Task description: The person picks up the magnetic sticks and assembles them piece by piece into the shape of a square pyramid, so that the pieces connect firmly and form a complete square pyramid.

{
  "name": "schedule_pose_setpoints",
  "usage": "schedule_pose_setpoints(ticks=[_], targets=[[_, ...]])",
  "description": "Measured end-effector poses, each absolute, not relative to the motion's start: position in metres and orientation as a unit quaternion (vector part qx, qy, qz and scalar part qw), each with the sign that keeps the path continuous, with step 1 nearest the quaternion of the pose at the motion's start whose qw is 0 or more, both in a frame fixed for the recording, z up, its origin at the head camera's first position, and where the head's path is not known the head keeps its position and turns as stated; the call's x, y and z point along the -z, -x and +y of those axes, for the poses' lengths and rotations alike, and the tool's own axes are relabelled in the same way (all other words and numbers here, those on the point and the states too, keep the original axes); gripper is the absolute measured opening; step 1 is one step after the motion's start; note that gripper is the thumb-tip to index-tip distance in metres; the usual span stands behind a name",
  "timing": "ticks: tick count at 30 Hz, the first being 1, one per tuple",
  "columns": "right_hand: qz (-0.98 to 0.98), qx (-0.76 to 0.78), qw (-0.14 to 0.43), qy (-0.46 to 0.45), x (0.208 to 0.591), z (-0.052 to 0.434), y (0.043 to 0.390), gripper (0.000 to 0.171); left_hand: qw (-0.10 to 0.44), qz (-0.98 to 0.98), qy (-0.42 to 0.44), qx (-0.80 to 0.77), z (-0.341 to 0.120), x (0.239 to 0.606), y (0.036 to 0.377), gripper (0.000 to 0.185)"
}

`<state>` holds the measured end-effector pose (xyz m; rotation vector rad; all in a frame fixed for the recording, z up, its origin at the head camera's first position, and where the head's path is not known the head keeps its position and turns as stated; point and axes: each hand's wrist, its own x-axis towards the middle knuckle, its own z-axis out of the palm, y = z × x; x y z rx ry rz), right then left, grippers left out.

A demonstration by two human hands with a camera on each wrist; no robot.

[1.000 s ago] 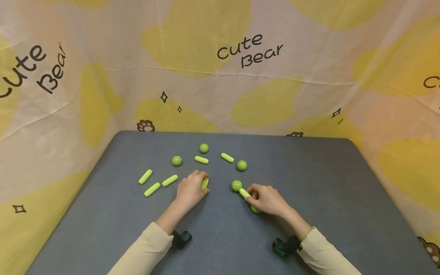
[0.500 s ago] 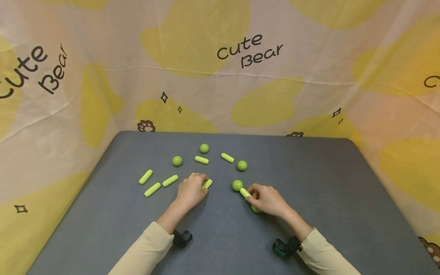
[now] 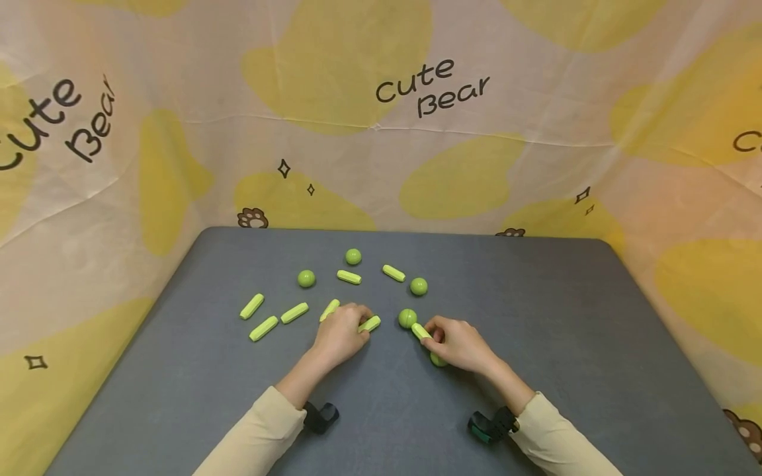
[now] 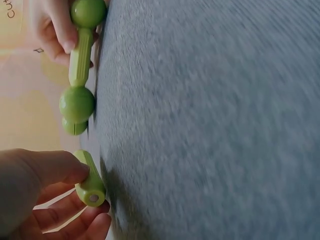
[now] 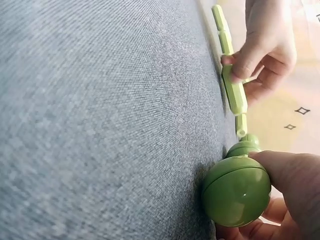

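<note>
My left hand [image 3: 340, 334] pinches a light green building rod [image 3: 372, 324] between thumb and fingers. A round silvery disc shows in that rod's end in the left wrist view. Across from it, my right hand [image 3: 464, 345] grips another green rod [image 3: 419, 331], which has a green ball at each end. The far ball [image 3: 407, 318] points toward the left hand's rod, with a gap between them. In the right wrist view the near ball [image 5: 237, 192] sits by the thumb and hides much of the held rod.
Several loose rods lie to the left, among them one rod [image 3: 330, 309] right beside the left hand. Two rods and three balls, including a ball [image 3: 353, 256], lie farther back on the grey table [image 3: 536, 291]. A printed cloth [image 3: 333, 152] stands behind and at both sides.
My left hand has moved right with its rod, which now juts out more toward the ball; another rod has come into view behind that hand. The right hand has shifted slightly left.
</note>
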<state>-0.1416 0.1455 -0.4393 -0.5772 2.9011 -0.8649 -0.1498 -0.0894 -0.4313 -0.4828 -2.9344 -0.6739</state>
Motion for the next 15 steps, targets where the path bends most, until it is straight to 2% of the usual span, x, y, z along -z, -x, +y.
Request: schedule_pose_setpoints(ticks=[15], targets=[[0.943,0.280,0.030,0.179,0.438,0.139,0.145,0.013,0.023,-0.956,0.179,0.233,-0.069,0.432,0.150,0.025]])
